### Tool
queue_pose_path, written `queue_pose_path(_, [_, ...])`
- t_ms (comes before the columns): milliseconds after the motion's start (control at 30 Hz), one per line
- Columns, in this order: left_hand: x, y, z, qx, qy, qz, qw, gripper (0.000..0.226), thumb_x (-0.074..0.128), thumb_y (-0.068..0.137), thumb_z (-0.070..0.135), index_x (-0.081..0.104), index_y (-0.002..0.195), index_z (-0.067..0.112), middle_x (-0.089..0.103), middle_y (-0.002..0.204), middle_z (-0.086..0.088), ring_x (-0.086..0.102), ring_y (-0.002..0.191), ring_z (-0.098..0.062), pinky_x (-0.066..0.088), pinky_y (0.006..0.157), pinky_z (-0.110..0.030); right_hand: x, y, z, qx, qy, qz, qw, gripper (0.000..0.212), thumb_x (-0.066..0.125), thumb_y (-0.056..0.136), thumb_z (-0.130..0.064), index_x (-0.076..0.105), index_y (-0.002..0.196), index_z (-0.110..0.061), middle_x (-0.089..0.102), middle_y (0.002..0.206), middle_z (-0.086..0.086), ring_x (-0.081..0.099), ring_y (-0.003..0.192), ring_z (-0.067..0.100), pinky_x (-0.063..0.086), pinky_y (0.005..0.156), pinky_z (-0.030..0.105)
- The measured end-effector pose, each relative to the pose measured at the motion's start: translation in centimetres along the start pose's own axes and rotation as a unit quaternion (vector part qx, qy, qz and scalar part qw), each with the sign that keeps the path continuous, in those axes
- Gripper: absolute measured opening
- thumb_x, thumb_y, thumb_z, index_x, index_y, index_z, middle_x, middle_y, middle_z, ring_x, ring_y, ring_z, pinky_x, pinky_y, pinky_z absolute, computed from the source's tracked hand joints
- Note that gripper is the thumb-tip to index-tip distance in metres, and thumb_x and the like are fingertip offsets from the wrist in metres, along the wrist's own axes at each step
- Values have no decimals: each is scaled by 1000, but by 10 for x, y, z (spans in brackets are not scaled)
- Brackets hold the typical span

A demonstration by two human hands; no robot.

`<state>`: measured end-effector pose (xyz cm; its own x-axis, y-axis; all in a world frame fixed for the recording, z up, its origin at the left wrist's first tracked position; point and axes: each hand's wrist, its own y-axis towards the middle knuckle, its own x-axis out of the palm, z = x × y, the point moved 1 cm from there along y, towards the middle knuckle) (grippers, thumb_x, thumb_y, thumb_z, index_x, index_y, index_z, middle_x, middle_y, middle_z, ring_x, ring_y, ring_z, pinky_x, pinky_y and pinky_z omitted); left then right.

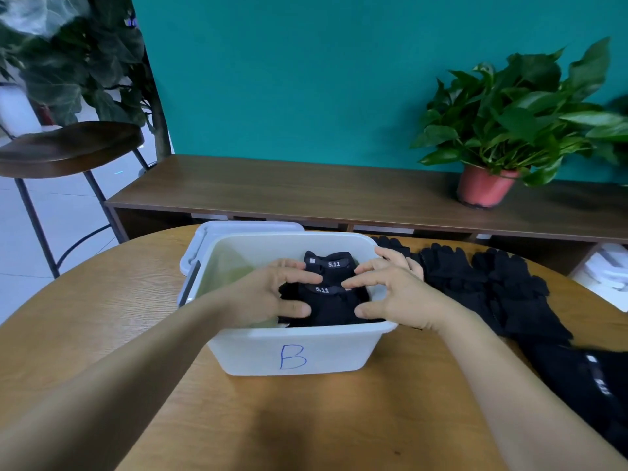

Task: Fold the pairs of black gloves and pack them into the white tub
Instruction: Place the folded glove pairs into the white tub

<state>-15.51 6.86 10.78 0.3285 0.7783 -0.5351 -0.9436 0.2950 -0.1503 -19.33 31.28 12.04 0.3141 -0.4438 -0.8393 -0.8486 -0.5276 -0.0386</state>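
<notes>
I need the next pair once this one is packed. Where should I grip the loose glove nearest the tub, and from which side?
Likely its cuff end, from the near side. The loose glove lies flat on the table, fingers pointing away, so the cuff faces you. The right hand, holding the folded pair in the tub, is closest.

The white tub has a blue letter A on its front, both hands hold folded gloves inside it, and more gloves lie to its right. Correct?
Not quite: the head view shows a blue B on the white tub, not an A. The left hand and right hand do hold the folded gloves inside it, and loose gloves lie to its right.
</notes>
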Motion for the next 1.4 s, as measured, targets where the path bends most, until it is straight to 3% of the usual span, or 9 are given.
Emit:
queue_pose_path(133, [2, -5, 13, 4, -37, 38, 999, 40, 72, 91, 17, 66, 126, 34, 51, 139, 22, 49, 130, -1, 34, 116, -32, 4, -12, 5, 18, 79, 34, 996, 36, 77, 79, -34, 67, 108, -51, 46, 141, -17, 5, 146, 4, 0, 113, 30])
queue_pose_path(233, [11, -11, 34, 25, -52, 88, 994, 32, 67, 94, 15, 68, 123, 29, 65, 119, 22, 57, 114, 8, 43, 104, -21, 2, -30, 4, 39, 163, 96, 981, 33, 74, 81, -30, 67, 106, -51, 43, 145, -8, 21, 145, 9, 25, 116, 38])
queue_pose_path(400, [52, -13, 75, 94, -75, 132, 984, 25, 62, 98, 16, 70, 120, 25, 70, 114, 16, 62, 97, 14, 42, 79, 1, 0, -79, 15, 42, 241, 219, 945, 30, 67, 90, -7, 70, 114, -25, 68, 111, -16, 59, 109, -7, 45, 95, 14])
queue_pose_path(533, [104, -6, 108, 148, -74, 90, 982, 26, 59, 99, 13, 68, 124, 18, 69, 117, 9, 62, 98, 11, 44, 80, -2, 8, -126, 46, 85, 242, 263, 930, 32, 67, 89, -5, 69, 118, -19, 69, 112, -9, 60, 105, -8, 41, 84, 1])
queue_pose_path(667, [171, 11, 130, 171, -66, 31, 982, 26, 59, 99, 15, 68, 123, 23, 69, 121, 7, 62, 113, -5, 48, 96, -19, 10, -174, 79, 131, 246, 302, 912, 31, 67, 90, -4, 69, 118, -18, 69, 113, -5, 62, 109, 5, 47, 100, 25])
queue_pose_path(833, [252, 42, 153, 194, -21, -38, 980, 30, 58, 99, 11, 65, 127, 18, 67, 126, 4, 61, 112, -3, 45, 91, -9, 11, -226, 132, 216, 160, 384, 883, 34, 67, 89, -9, 68, 122, -20, 66, 117, -10, 56, 119, 11, 43, 107, 40])
queue_pose_path(933, [287, 65, 163, 195, -7, -74, 978, 31, 58, 99, 11, 64, 129, 16, 65, 130, 4, 58, 118, -5, 44, 100, -16, 12, -249, 159, 281, 82, 430, 854, 35, 67, 89, -16, 67, 122, -26, 64, 119, -7, 46, 130, 18, 34, 109, 54])
queue_pose_path(1167, [335, 112, 163, 205, 124, -113, 964, 36, 49, 104, 14, 56, 139, 18, 42, 154, 2, 31, 145, -10, 22, 115, -20, 24, -273, 197, 425, 36, 433, 794, 34, 56, 96, -17, 62, 128, -25, 59, 133, -2, 29, 141, 20, 12, 117, 45])
queue_pose_path(1400, [359, 132, 142, 205, 418, -185, 866, 49, 25, 110, 33, 18, 158, 30, 5, 167, 4, -1, 153, -8, -11, 123, -36, 37, -269, 203, 443, -37, 365, 818, 39, 51, 98, -19, 57, 135, -29, 51, 144, -7, 30, 141, 20, 8, 118, 46])
